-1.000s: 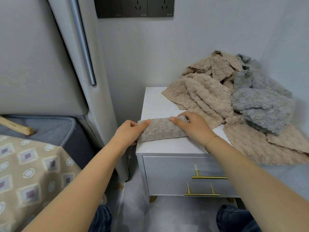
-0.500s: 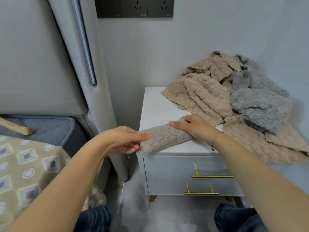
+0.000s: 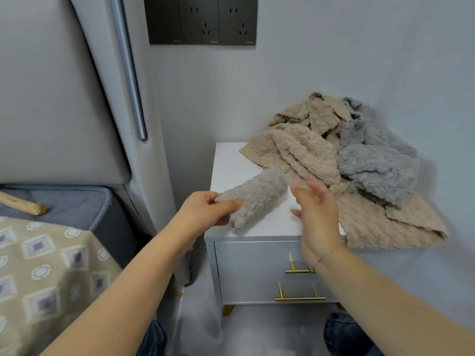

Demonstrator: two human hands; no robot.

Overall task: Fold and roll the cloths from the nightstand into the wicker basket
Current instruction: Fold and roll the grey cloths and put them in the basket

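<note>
The left hand [image 3: 205, 210] pinches one end of the rolled cloth [image 3: 254, 196], lifted over the nightstand [image 3: 231, 165] likely for carrying to the unseen basket, while the right hand [image 3: 317, 211] hovers beside it, fingers spread and empty.

A dark panel of wall sockets [image 3: 203, 20] is mounted high on the grey wall [image 3: 334, 60]. A grey padded headboard [image 3: 51, 93] is seen at left, edged by a vertical metal trim strip [image 3: 128, 70]. Below it a blue-grey mattress edge [image 3: 77, 201] is visible, with a wooden stick [image 3: 21, 203] lying on it. A beige bedspread [image 3: 46, 273] patterned with squares and rings is spread over the bed's near corner. Grey flooring [image 3: 231, 335] is seen at the bottom, where dark denim-clad knees [image 3: 344, 335] are partly in frame.
</note>
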